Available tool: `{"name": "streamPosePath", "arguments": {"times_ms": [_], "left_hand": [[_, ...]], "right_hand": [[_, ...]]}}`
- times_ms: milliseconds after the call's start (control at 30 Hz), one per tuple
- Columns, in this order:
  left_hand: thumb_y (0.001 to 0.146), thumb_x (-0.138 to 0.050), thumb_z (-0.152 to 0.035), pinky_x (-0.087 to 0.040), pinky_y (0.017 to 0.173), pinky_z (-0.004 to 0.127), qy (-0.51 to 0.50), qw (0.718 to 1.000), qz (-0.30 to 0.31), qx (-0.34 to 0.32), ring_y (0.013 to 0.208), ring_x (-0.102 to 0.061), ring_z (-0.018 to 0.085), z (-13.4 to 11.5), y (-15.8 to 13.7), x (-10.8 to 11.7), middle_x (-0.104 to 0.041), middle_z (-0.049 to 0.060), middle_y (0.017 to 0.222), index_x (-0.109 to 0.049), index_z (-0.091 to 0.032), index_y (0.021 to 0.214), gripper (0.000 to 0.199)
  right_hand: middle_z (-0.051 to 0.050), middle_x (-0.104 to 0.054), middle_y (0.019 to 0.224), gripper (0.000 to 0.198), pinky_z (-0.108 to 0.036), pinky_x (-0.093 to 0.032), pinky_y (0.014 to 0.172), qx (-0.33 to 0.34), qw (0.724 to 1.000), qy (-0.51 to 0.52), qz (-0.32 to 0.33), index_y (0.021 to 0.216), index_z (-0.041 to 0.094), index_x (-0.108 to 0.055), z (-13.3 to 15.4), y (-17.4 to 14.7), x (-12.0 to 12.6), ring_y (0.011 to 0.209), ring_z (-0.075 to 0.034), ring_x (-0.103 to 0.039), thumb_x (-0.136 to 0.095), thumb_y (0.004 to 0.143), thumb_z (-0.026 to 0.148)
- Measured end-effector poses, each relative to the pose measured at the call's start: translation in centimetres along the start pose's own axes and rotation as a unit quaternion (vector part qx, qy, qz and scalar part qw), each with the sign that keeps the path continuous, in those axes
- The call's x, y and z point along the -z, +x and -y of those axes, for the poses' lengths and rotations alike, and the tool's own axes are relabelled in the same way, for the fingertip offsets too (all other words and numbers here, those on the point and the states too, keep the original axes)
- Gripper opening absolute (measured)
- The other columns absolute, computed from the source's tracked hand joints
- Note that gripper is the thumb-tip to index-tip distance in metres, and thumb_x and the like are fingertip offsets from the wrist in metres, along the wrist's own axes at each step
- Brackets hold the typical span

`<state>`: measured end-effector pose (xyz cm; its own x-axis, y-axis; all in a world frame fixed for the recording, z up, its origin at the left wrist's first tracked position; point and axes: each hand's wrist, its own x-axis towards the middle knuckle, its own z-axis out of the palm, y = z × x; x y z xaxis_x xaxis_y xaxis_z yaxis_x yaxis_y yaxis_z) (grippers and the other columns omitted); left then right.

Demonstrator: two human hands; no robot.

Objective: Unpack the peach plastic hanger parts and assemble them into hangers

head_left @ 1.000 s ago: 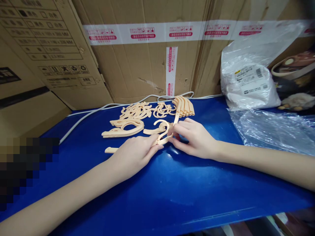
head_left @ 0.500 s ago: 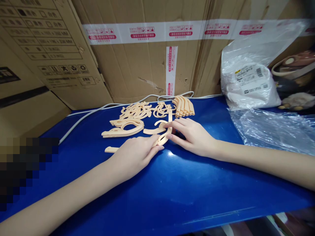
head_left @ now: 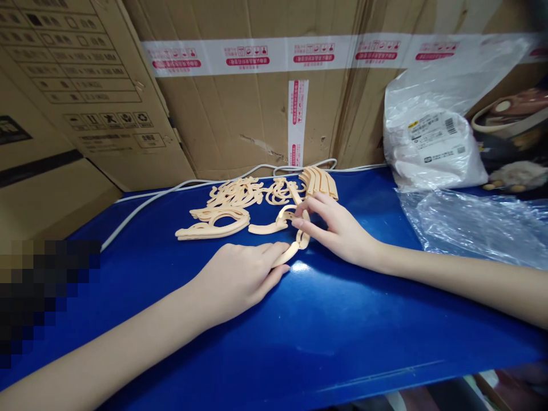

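My left hand point(head_left: 242, 271) is closed round one arm of a beige plastic folding hanger point(head_left: 286, 256), whose tip shows past my fingers. My right hand point(head_left: 338, 228) pinches the same hanger near its joint with thumb and fingertips. The other arm points away from me, partly behind the right fingers. Just beyond my hands lies a loose curved hanger arm point(head_left: 266, 229), close to a hook-shaped piece point(head_left: 286, 210). Further left, a stack of folded hangers point(head_left: 214, 232) rests on the blue table point(head_left: 299, 342).
A heap of beige hook pieces point(head_left: 235, 193) and a neat stack of hanger arms point(head_left: 320, 181) lie at the back. Behind them run a white cable point(head_left: 141, 214) and cardboard boxes point(head_left: 240, 114). Clear plastic point(head_left: 475, 222) and a white bag point(head_left: 436, 148) are on the right.
The held hanger has turned and shifted slightly right; its left arm end no longer shows beyond my left hand. My right fingers have moved a little along it.
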<state>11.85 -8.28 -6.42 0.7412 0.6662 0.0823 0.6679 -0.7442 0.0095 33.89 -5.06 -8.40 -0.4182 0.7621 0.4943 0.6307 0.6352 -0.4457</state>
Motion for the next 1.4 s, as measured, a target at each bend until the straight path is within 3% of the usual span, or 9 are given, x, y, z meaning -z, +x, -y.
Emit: {"name": "streamPosePath", "arguments": {"times_ms": [167,500,700,967,1400], "left_hand": [[0.099,-0.039,-0.031,-0.041,0.054,0.029,0.000,0.999,-0.011,-0.033,0.080,-0.070,0.022,-0.2,-0.1,-0.3,-0.072,0.002,0.097,-0.058,-0.021,0.113,0.026],[0.100,-0.037,-0.030,-0.043,0.059,0.027,0.005,0.997,-0.044,-0.065,0.082,-0.069,0.017,0.3,-0.2,-0.7,-0.070,0.000,0.093,-0.062,-0.022,0.111,0.028],[0.099,-0.039,-0.029,-0.044,0.064,0.029,0.040,0.987,-0.126,-0.090,0.086,-0.064,0.019,0.7,-0.1,-1.0,-0.065,0.003,0.093,-0.064,-0.020,0.106,0.027],[0.098,-0.035,-0.021,-0.048,0.070,0.035,0.046,0.987,-0.127,-0.082,0.087,-0.057,0.022,1.2,0.0,-1.1,-0.060,0.010,0.104,-0.061,-0.015,0.116,0.032],[0.100,-0.039,-0.030,-0.049,0.088,0.041,0.017,0.989,-0.122,-0.084,0.102,-0.056,0.024,1.6,0.1,-1.7,-0.061,0.010,0.118,-0.058,-0.015,0.124,0.034]], "right_hand": [[-0.005,-0.056,0.094,0.006,-0.034,-0.041,0.086,-0.004,1.000,0.021,-0.018,0.093,0.020,-0.056,-0.4,0.1,0.1,0.094,-0.020,-0.053,-0.051,0.090,0.022],[-0.005,-0.059,0.098,0.027,-0.034,-0.042,0.088,0.003,0.996,0.076,-0.045,0.093,0.019,-0.057,-1.4,0.3,-0.5,0.096,-0.018,-0.056,-0.043,0.078,0.001],[-0.004,-0.063,0.097,0.027,-0.034,-0.042,0.089,-0.016,0.993,0.101,-0.061,0.090,0.019,-0.057,-2.2,0.4,-0.9,0.096,-0.018,-0.058,-0.043,0.078,-0.001],[-0.003,-0.063,0.091,0.020,-0.032,-0.045,0.081,-0.055,0.990,0.113,-0.069,0.090,0.019,-0.056,-2.4,0.6,-1.1,0.086,-0.016,-0.058,-0.046,0.080,0.004],[-0.005,-0.066,0.097,0.021,-0.037,-0.046,0.090,-0.124,0.972,0.188,-0.064,0.093,0.019,-0.058,-3.3,0.8,-1.6,0.093,-0.018,-0.061,-0.050,0.076,0.009]]}}
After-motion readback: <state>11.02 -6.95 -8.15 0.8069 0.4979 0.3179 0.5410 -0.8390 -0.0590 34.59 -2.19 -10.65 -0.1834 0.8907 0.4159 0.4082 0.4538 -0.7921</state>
